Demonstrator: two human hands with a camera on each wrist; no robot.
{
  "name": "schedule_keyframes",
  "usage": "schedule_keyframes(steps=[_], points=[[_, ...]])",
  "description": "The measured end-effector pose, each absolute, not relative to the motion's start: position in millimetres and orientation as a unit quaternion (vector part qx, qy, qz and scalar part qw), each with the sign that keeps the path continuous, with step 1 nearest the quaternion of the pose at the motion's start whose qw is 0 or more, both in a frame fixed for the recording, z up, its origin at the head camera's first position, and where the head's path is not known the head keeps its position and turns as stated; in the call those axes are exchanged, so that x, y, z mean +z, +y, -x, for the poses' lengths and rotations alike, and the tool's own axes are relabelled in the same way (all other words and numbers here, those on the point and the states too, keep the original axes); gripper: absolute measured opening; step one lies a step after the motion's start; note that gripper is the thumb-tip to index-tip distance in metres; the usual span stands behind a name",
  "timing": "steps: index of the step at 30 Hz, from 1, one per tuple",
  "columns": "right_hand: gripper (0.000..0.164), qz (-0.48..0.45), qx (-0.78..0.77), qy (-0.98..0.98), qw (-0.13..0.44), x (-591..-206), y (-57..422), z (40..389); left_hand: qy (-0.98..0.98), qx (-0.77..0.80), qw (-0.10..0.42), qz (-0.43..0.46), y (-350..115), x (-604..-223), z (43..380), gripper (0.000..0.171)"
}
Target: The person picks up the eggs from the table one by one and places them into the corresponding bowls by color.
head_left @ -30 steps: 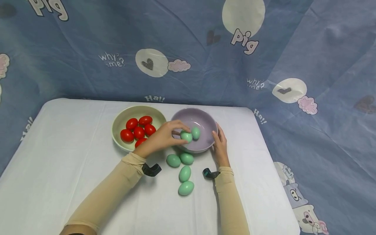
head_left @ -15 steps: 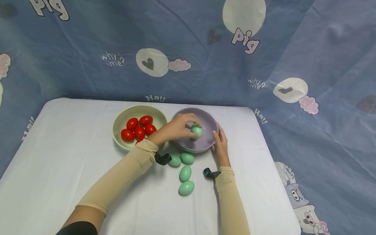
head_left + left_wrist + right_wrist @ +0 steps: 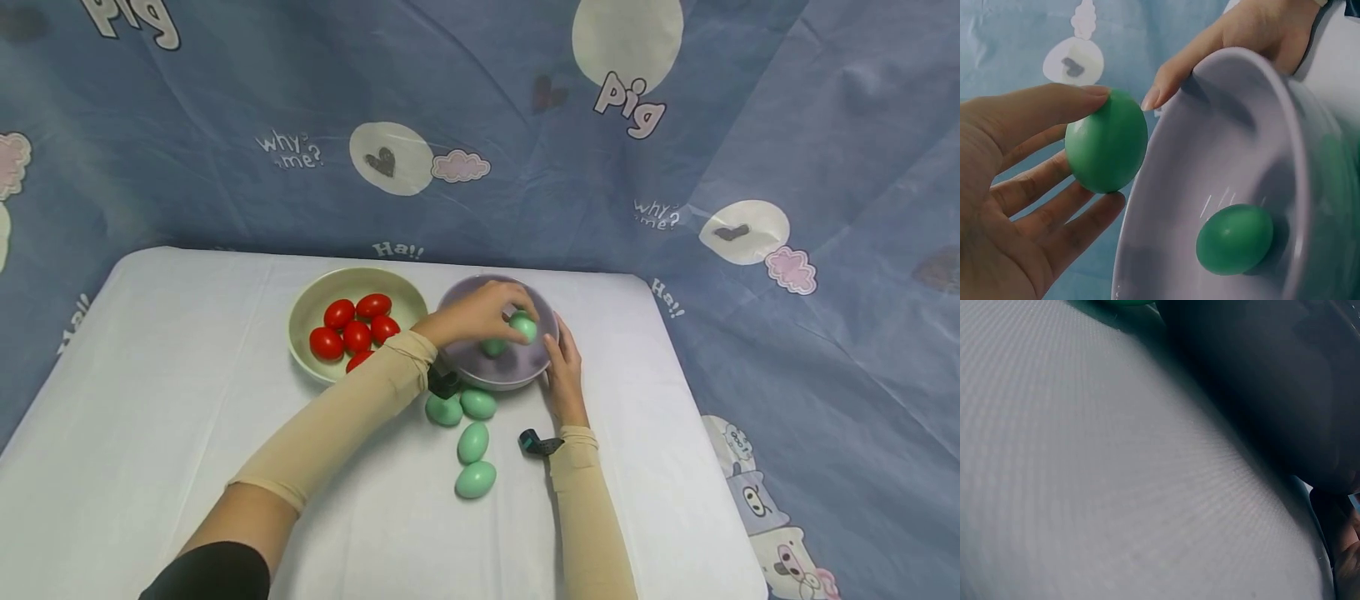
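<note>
In the head view my left hand (image 3: 483, 317) is over the lavender bowl (image 3: 501, 381), pinching a green egg (image 3: 523, 327) between thumb and fingertips. The left wrist view shows this egg (image 3: 1107, 142) raised clear of the bowl floor. A second green egg (image 3: 1235, 239) lies inside the bowl. My right hand (image 3: 566, 375) grips the bowl's right side, its thumb by the rim and its fingers around the outer wall. Only a dark edge of that hand (image 3: 1346, 544) appears in the right wrist view, beside the shaded bowl (image 3: 1272, 381).
A pale green bowl (image 3: 300, 354) with several red egg-shaped pieces (image 3: 357, 337) stands left of the lavender one, partly behind my left forearm. Several green eggs (image 3: 473, 442) lie on the white tablecloth (image 3: 405, 533) in front. A blue printed cloth (image 3: 300, 208) hangs behind the table.
My left hand has carried the pinched egg to the right over the lavender bowl, uncovering part of the egg inside. The right hand has stayed at the bowl's side.
</note>
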State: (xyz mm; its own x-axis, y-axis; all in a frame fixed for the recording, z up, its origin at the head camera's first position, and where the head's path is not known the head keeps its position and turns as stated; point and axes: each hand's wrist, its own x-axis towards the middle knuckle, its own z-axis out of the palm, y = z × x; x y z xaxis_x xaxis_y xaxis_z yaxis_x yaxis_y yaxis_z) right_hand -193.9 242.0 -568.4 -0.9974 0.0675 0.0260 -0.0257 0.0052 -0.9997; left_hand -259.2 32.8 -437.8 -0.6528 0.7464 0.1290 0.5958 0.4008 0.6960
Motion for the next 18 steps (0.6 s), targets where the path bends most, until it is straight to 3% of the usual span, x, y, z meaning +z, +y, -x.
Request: schedule_keyframes(steps=[18], points=[[0.057, 0.019, 0.731, -0.681, 0.026, -566, 240, 192, 0.842, 0.306, 0.164, -0.414, 57, -458, 290, 0.031]])
